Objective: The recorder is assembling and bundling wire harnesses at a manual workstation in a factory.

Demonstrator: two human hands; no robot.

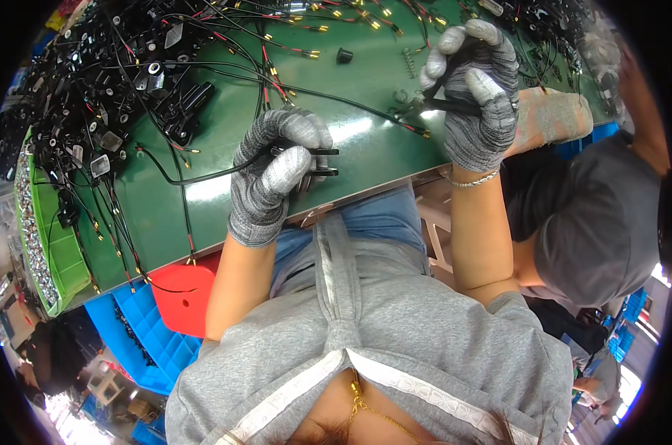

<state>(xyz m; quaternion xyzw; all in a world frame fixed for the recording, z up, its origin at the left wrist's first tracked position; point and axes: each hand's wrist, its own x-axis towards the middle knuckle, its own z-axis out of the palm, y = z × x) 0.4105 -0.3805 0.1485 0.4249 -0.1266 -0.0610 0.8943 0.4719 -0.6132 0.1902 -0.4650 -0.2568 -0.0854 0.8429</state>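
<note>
Gloved in grey knit with pale fingertips, my left hand [273,174] is closed at the table's near edge. Between its thumb and fingers it pinches a black plastic part [325,152] with two flat prongs pointing right. A black cable [202,180] runs from that hand to the left. My right hand [485,104], in a matching glove, is raised over the table farther right. Its fingers curl around a dark, narrow black piece [454,107], partly hidden by the thumb, whose kind I cannot make out. A small coil spring [409,63] and a black cap [344,55] lie to its left.
Black housings and cables [91,104] are heaped at the left of the green table [336,89]. Below hang a green bin [70,256] of small metal pieces, a red stool [187,297] and blue crates [139,334]. Another person's patterned sleeve [554,119] rests on the table at right.
</note>
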